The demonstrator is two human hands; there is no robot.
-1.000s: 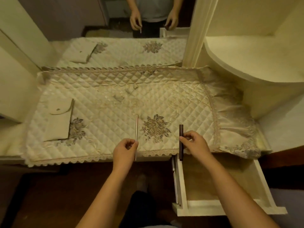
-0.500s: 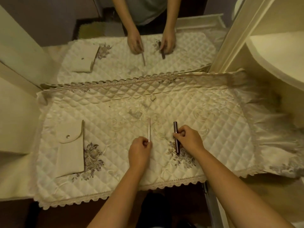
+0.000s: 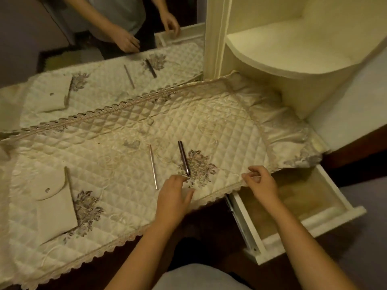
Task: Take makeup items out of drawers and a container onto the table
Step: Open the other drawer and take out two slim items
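Observation:
Two makeup sticks lie on the quilted cream table cover (image 3: 125,155): a thin pale pencil (image 3: 153,166) and a thicker dark pencil (image 3: 184,157) resting on an embroidered flower. My left hand (image 3: 174,197) hovers at the cover's front edge just below the pencils, fingers loosely apart, holding nothing. My right hand (image 3: 260,185) is over the near left corner of the open drawer (image 3: 249,218), fingers curled, with nothing in it. The drawer's visible inside looks bare. A cream snap-flap pouch (image 3: 55,204) lies at the left of the cover.
A mirror (image 3: 104,49) stands behind the table and reflects the cover, pencils, pouch and my hands. A cream curved shelf unit (image 3: 293,49) rises at the right. The pulled-out drawer juts toward me at the right front. Dark floor lies below.
Both hands have let go of the pencils, which now lie on the cover. My hands have drawn back toward the front edge, the right one over the open drawer. The view swung right.

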